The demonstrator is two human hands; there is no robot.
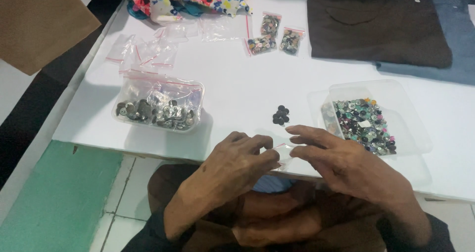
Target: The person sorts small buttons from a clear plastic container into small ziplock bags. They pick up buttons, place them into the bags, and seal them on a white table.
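Sitting on the white bench (237, 91) at the far left are several empty zip bags (143, 54), and near them a clear tub (158, 103) holds bags already filled with metal buttons. The left hand (237, 165) and the right hand (341, 163) both pinch one small empty bag (283, 152) between fingertips, at the near edge of the bench. Just behind it lies a little pile of black buttons (281, 115), not yet bagged. At the right, a tray (396, 113) is full of mixed buttons, so I judge that much sorting is left. Three filled bags (274, 36) lie at the back.
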